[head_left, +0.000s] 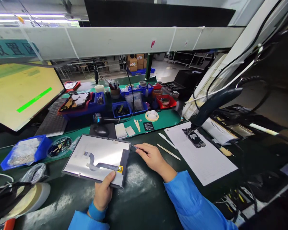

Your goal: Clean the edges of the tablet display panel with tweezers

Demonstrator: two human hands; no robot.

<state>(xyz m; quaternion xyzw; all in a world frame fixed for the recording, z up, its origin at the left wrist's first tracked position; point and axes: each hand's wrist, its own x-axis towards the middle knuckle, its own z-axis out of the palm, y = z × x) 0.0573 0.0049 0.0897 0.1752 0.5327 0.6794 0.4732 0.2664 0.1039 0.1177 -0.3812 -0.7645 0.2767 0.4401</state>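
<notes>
A tablet display panel [110, 151], its silvery back facing up, is tilted above the dark bench. My left hand [102, 193] grips its near edge, thumb on top and fingers hidden underneath. A dark ribbon cable [105, 165] runs across the panel's back to a yellow-edged connector [120, 169]. To the right, my right hand [153, 158] pinches a small thin tool [135, 147]; its tip points at the panel's upper right corner, and its exact kind is hard to make out. Whether the tip touches the panel I cannot tell.
Right of my hands, a white sheet [206, 167] bears a dark circuit board [196, 139] beneath a black stand-held tool [213, 103]. A white stick [168, 141] and a pale stick [168, 151] lie nearby. Blue bins [122, 110], a scanner [105, 119] and a monitor [24, 92] stand behind.
</notes>
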